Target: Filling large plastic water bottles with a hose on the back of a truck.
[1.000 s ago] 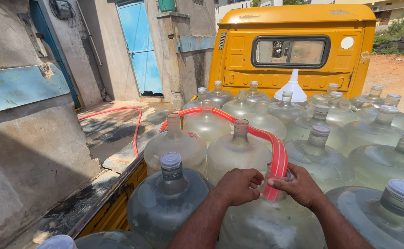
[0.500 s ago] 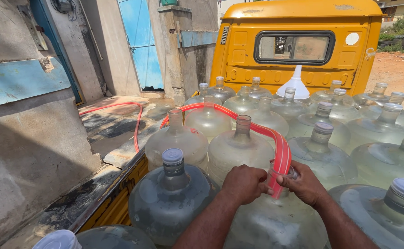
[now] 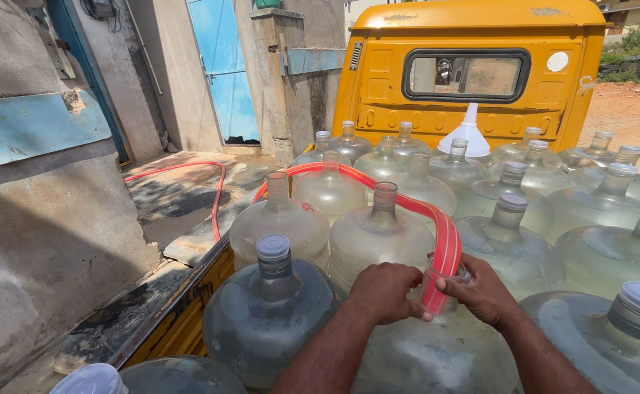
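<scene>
From the head view, your left hand [image 3: 382,292] and right hand [image 3: 480,292] meet over the neck of the nearest jug [image 3: 437,357], both closed around the end of the red hose [image 3: 445,248], which hangs down into that jug's mouth. The hose is flat and limp, so it looks soft and likely to kink or slide; pinch it near the tip, just above the neck, as your grip does now. It arcs back over the other jugs [image 3: 378,241] and off the truck bed toward the blue door [image 3: 221,66]. A white funnel [image 3: 469,135] sits on a jug near the yellow cab [image 3: 466,66]. The jugs look heavy and smooth
</scene>
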